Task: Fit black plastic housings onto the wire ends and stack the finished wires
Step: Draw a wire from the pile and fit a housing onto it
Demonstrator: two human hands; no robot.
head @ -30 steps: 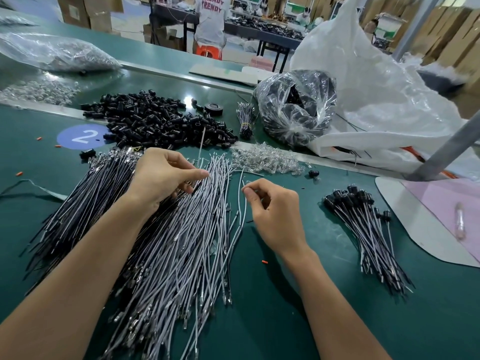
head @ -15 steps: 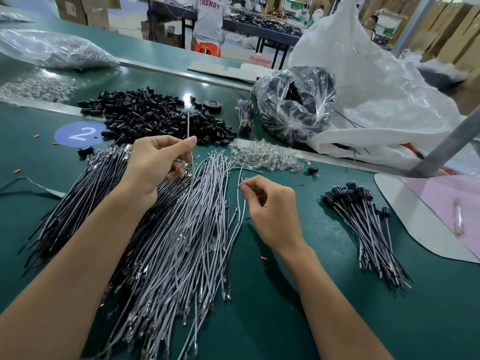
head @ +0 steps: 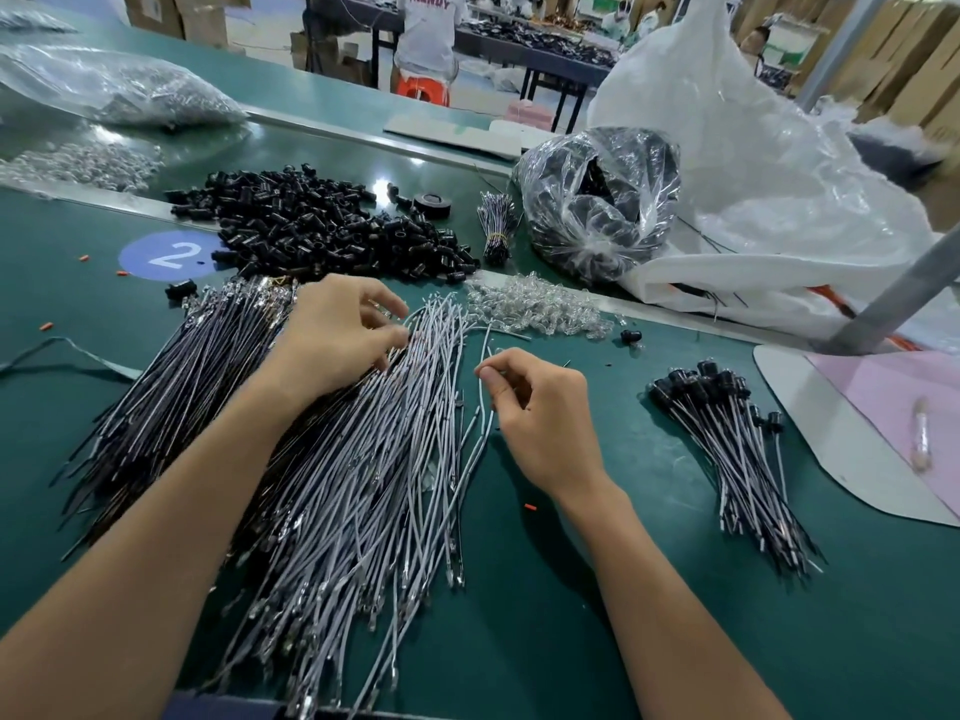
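One wire (head: 485,402) pinched between fingertips (head: 488,375) of right hand (head: 543,415); left hand (head: 337,343) curled on wire pile (head: 358,491), grip unclear.

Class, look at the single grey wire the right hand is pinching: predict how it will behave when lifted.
Probably floppy: the grey wire curves below the grip of the right hand. Likely very light, since a fingertip pinch holds it. It may snag when lifted, as it lies right beside the wire pile.
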